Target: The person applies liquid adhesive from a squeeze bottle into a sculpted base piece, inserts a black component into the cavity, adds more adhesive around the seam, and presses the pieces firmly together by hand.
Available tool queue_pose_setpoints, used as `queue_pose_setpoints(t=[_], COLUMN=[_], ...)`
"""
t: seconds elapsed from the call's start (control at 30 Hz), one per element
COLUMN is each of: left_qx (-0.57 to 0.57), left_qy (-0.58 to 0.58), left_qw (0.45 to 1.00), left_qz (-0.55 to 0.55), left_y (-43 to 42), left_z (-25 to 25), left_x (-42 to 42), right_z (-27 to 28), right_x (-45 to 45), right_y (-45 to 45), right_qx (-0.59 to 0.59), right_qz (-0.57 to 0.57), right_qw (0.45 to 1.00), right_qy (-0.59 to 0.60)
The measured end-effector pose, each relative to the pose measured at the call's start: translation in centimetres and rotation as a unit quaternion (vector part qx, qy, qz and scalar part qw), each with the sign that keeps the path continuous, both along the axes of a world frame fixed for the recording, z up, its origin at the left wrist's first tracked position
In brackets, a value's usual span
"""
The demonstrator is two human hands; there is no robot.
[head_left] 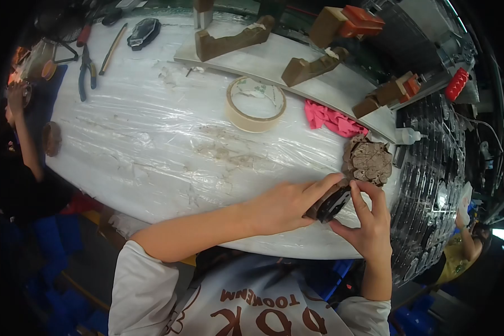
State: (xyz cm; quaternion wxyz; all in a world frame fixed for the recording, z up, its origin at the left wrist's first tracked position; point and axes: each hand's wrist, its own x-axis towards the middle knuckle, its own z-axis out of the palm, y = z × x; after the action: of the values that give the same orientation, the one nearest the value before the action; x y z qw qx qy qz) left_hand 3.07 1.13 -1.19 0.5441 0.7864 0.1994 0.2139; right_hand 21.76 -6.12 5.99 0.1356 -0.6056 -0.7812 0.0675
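Head view: my left fingers (331,180) and right fingers (363,208) pinch dark part (334,205) by edges, at worktop's (151,173) four o'clock; two-sided grip probably steadies it, spares glossy face. Brown scalloped pile (371,162), one o'clock from part, seemingly parked within reach. Whitish bottle (407,136) beyond: contents, can't tell.

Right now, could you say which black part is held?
The black part between the left hand and right hand; the one near the pliers lies loose.

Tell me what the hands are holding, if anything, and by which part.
A brown-and-black piece, held by its edges: left hand on one side, right hand on the opposite side.
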Motion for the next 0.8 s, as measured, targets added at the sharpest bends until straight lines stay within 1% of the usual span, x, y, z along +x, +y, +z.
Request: queue_pose_setpoints(t=[0.03,0.1,0.13,0.17,0.23,0.27,0.3,0.4,0.43,0.5,0.53,0.57,0.6,0.63,0.67,0.7,0.77,0.8], left_qx=[0.004,-0.015,-0.047,-0.039,-0.082,-0.107,-0.104,-0.198,-0.194,-0.31,-0.285,-0.281,-0.295,-0.309,-0.326,-0.324,-0.334,-0.335], left_qy=[-0.005,-0.008,-0.005,-0.005,0.024,0.027,0.031,-0.045,-0.041,-0.072,-0.122,-0.119,-0.117,-0.115,-0.139,-0.137,-0.14,-0.137], left_qw=[1.0,1.0,0.999,0.999,0.996,0.994,0.994,0.979,0.98,0.944,0.943,0.945,0.943,0.94,0.933,0.934,0.932,0.931], left_qz=[-0.011,0.004,0.006,-0.02,0.022,0.02,0.011,0.025,0.021,0.088,0.119,0.116,0.099,0.082,0.061,0.057,0.033,0.032], left_y=[0.1,0.3,0.5,0.6,1.0,1.2,1.3,1.1,1.0,0.9,0.6,0.6,0.6,0.6,0.7,0.8,0.9,0.9], left_z=[0.1,0.4,0.7,1.0,1.3,1.6,1.7,1.7,1.3,-0.1,-0.4,-0.2,0.1,0.4,0.3,0.5,1.0,1.2], left_x=[0.0,0.0,0.0,0.4,0.2,0.2,0.2,0.3,0.5,0.9,1.3,1.1,1.0,0.9,0.9,0.9,0.7,0.6], right_z=[0.2,0.5,0.5,0.7,1.0,1.0,1.0,0.5,0.4,-0.3,-0.4,-0.6,-1.0,-1.4,-1.8,-2.1,-2.7,-3.1], right_x=[-0.1,-0.6,-0.9,-0.9,-1.0,-1.0,-1.0,-0.7,-0.8,-0.7,-0.5,-0.3,-0.1,0.0,0.2,0.3,0.5,0.4], right_y=[0.0,0.3,0.6,0.3,0.5,0.6,0.7,1.0,1.1,1.1,1.0,1.0,1.0,1.0,1.0,1.1,1.4,1.3], right_qx=[-0.012,-0.015,-0.029,-0.04,-0.048,-0.051,-0.055,-0.048,-0.045,-0.016,-0.019,-0.023,-0.018,-0.074,-0.13,-0.126,-0.25,-0.246], right_qz=[-0.012,-0.033,-0.031,-0.04,-0.054,-0.05,-0.046,-0.041,-0.032,-0.038,-0.045,-0.051,-0.052,-0.085,-0.117,-0.119,-0.121,-0.125], right_qw=[1.0,0.999,0.998,0.997,0.995,0.995,0.994,0.993,0.993,0.993,0.987,0.979,0.978,0.943,0.888,0.888,0.801,0.782], right_qy=[0.011,0.027,0.037,0.05,0.068,0.073,0.078,0.103,0.107,0.107,0.152,0.197,0.199,0.315,0.425,0.426,0.53,0.558])
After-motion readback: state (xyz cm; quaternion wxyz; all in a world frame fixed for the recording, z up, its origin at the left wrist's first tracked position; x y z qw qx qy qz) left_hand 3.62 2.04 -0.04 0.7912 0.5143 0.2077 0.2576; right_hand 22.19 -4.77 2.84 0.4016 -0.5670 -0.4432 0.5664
